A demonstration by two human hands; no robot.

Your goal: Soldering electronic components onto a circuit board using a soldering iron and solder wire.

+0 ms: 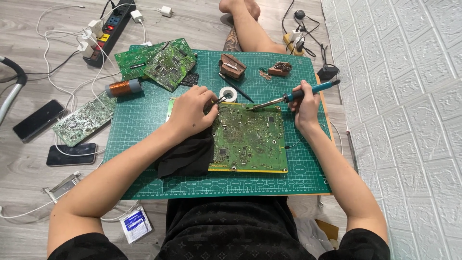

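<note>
We close right hand (304, 103) on soldering iron (293, 95), tip down on circuit board (248, 139) lying between hands. Left hand (190, 111) pinches tweezers (220, 100) at board's far edge. Brace wrists; keep tip steady.
</note>
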